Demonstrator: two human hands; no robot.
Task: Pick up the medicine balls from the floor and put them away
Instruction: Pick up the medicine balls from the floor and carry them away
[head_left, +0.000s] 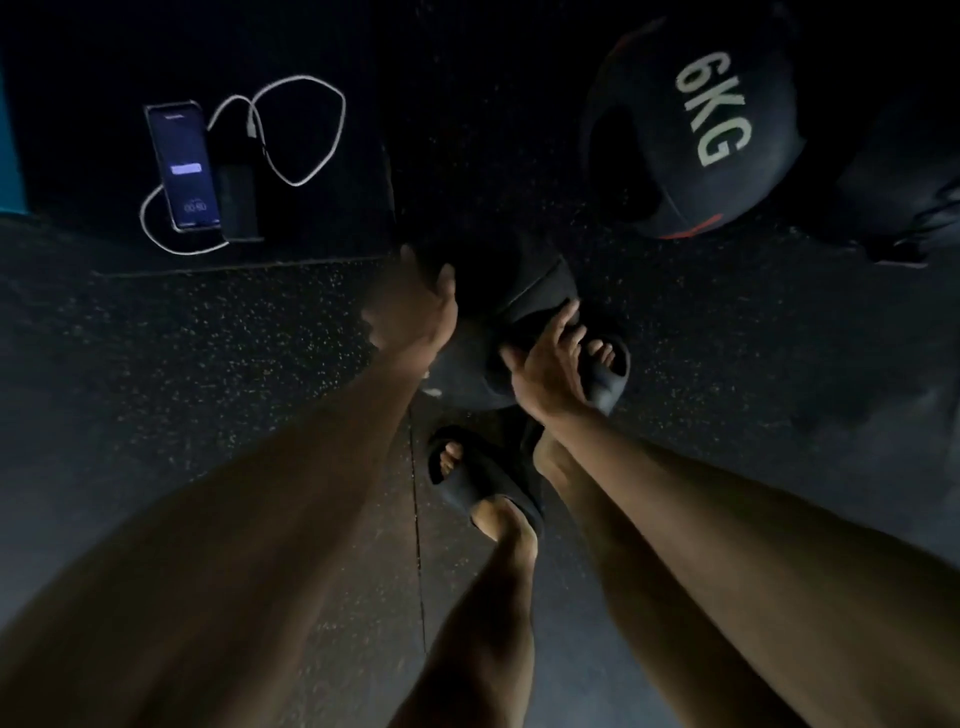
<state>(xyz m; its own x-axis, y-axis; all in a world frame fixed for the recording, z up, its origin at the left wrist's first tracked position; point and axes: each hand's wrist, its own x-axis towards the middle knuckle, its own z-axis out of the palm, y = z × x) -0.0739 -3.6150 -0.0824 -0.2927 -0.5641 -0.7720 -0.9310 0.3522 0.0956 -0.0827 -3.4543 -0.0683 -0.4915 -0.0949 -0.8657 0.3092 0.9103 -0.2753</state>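
Observation:
A black medicine ball (511, 296) hangs low over the speckled floor between my two hands, and it is hard to make out in the dark. My left hand (415, 309) holds its left side with the thumb over the top; the fingers are hidden. My right hand (550, 364) grips its near right side, fingers curled into a grip recess. A second, larger black medicine ball (691, 130), marked 6KG and with a cut-out handle, lies on the floor at the upper right, away from both hands.
A lit phone (182, 166), a dark power bank (238, 202) and a looped white cable (306, 130) lie on a black mat at the upper left. My feet in dark slides (483, 478) stand under the held ball. A dark bag (909, 208) sits at the right edge.

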